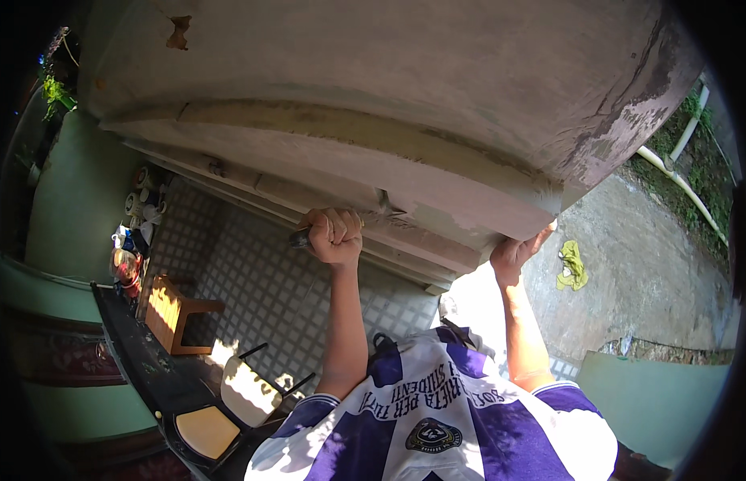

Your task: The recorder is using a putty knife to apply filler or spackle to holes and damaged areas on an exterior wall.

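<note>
My left hand [335, 234] is raised in front of the plastered wall, its fingers wrapped round a hand tool with a dark handle [299, 238]. The handle's rounded end sticks out to the left of the fist. A small dark pointed shape lies against the ledge to the right of it; I cannot tell whether it belongs to the tool. My right hand [515, 256] rests at the right end of the concrete ledge [437, 215], with its visible fingers stretched along the corner. Part of that hand is hidden behind the edge.
Peeling paint marks the wall [373, 56] above the ledge. To the left stand a wooden stool [174, 314], a chair [249, 393] and a dark table [137, 353]. A yellow-green cloth [572, 266] lies on the concrete ground at right, near white pipes [681, 184].
</note>
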`<state>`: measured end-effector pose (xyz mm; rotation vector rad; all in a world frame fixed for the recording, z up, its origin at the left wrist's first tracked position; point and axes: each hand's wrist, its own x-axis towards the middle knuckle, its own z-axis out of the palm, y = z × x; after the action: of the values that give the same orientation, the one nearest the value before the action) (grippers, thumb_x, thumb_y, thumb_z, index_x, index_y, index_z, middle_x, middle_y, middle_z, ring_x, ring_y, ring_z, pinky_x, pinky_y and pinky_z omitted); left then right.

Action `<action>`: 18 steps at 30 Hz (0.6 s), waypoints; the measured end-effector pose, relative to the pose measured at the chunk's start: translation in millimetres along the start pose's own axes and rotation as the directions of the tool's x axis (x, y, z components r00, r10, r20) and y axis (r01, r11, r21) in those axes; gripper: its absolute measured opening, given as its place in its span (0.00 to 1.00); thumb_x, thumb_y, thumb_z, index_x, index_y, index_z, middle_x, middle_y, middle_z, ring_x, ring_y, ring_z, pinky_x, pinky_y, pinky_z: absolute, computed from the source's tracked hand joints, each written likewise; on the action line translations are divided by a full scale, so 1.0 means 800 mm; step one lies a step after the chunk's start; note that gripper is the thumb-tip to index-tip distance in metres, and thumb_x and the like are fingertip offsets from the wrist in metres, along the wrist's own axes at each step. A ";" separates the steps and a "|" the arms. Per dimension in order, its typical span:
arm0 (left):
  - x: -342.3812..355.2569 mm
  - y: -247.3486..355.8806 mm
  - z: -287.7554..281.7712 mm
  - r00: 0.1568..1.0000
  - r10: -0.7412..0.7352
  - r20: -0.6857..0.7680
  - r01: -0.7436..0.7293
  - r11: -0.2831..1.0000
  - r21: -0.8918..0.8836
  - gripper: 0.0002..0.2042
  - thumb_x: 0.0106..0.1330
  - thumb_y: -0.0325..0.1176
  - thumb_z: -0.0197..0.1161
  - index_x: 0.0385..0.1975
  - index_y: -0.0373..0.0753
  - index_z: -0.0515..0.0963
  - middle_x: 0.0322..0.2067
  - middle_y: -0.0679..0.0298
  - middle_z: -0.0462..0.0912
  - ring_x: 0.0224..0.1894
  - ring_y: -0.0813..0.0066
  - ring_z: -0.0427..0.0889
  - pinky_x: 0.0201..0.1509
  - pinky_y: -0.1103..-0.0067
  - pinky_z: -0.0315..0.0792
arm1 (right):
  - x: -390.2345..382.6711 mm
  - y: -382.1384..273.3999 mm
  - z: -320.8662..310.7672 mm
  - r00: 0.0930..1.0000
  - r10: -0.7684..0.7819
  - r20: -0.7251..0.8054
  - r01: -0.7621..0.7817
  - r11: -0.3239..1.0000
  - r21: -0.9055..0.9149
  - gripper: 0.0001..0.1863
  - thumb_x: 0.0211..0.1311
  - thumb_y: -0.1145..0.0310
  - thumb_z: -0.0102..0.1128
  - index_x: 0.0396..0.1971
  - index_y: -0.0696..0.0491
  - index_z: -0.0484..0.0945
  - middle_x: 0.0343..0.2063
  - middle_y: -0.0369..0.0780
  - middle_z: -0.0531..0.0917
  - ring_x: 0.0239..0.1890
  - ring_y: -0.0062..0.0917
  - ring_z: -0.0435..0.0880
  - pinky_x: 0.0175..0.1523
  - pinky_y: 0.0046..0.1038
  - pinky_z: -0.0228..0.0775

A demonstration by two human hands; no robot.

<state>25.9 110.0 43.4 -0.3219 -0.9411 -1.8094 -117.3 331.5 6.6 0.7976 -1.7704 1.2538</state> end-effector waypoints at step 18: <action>-0.004 -0.004 -0.003 0.998 0.001 -0.060 0.000 1.000 0.014 0.14 0.62 0.31 0.43 0.14 0.45 0.52 0.07 0.72 0.49 0.08 0.82 0.44 0.12 0.82 0.43 | -0.009 0.004 0.000 0.999 0.021 0.025 -0.021 1.000 -0.020 0.19 0.70 0.63 0.30 0.46 0.58 0.70 0.43 0.46 0.73 0.49 0.41 0.63 0.61 0.41 0.42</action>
<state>24.6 111.2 38.7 -0.2573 -0.9108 -1.8017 -116.3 333.2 -1.1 0.7886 -1.8127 1.2436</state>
